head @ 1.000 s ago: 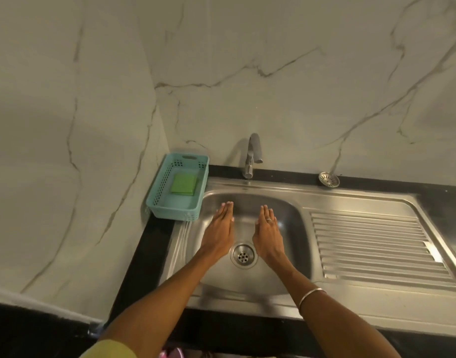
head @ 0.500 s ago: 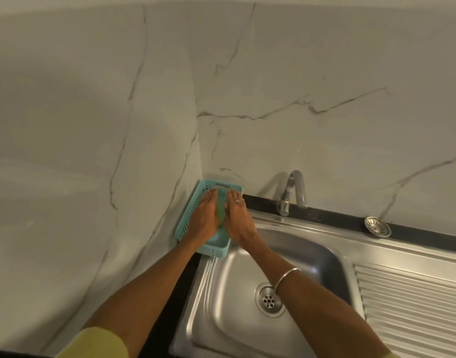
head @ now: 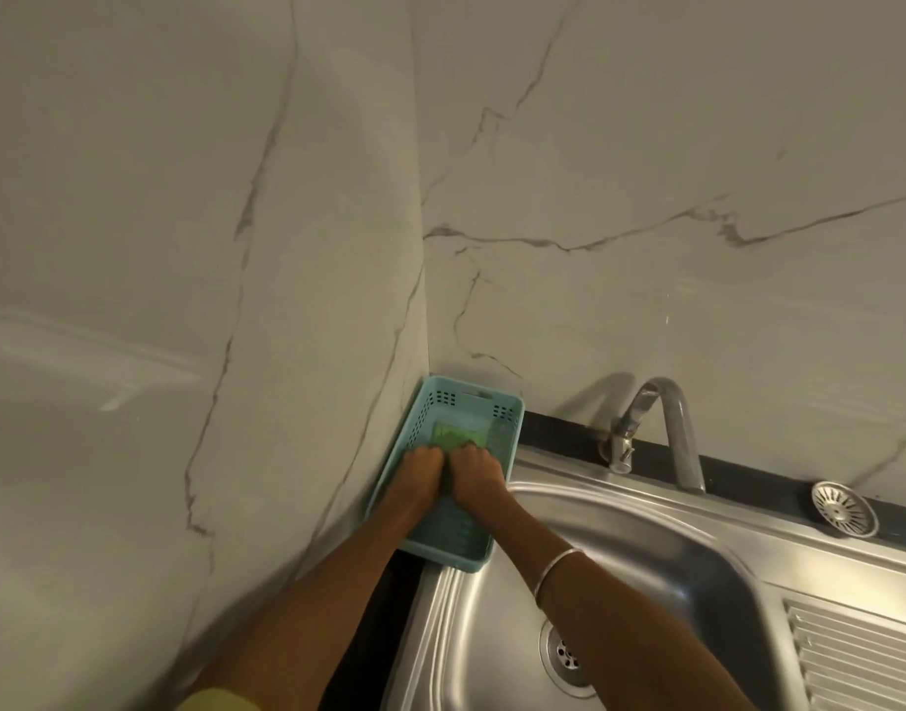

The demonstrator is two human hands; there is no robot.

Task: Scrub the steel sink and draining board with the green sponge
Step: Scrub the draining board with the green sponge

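Bare forearms, silver bangle (head: 556, 569) on right wrist; yellow-green sleeve (head: 220, 700) at left

Sponge (head: 458, 434) in basket (head: 443, 397), basket left of sink (head: 645, 551); tap (head: 645, 428) behind.

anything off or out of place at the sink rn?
One thing: a loose sink strainer sits on the back ledge right of the tap, not in the drain. Otherwise nothing stands out. Both hands, left hand and right hand, are in the teal basket on the green sponge.
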